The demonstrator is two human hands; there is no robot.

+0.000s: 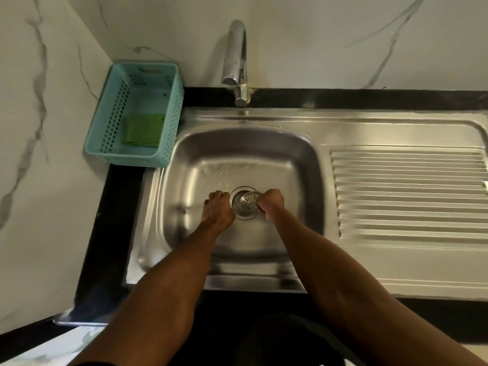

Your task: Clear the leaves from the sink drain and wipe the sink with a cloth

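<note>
A steel sink (184,159) fills the middle of the view. Its round drain (244,216) lies on the basin floor. My right hand (272,203) grips the metal drain strainer (247,202) by its right edge and holds it tilted over the drain hole. Just left of the drain, my left hand (217,208) rests on the basin floor with the fingertips bent down and nothing visible in it. No leaves show in the basin. A folded green cloth (144,130) lies in a teal basket (111,122) at the sink's back left corner.
A chrome faucet (237,62) stands behind the basin, spout over its back edge. A ribbed steel drainboard (409,194) extends to the right. A black counter (105,233) borders the sink, and marble walls rise behind and to the left.
</note>
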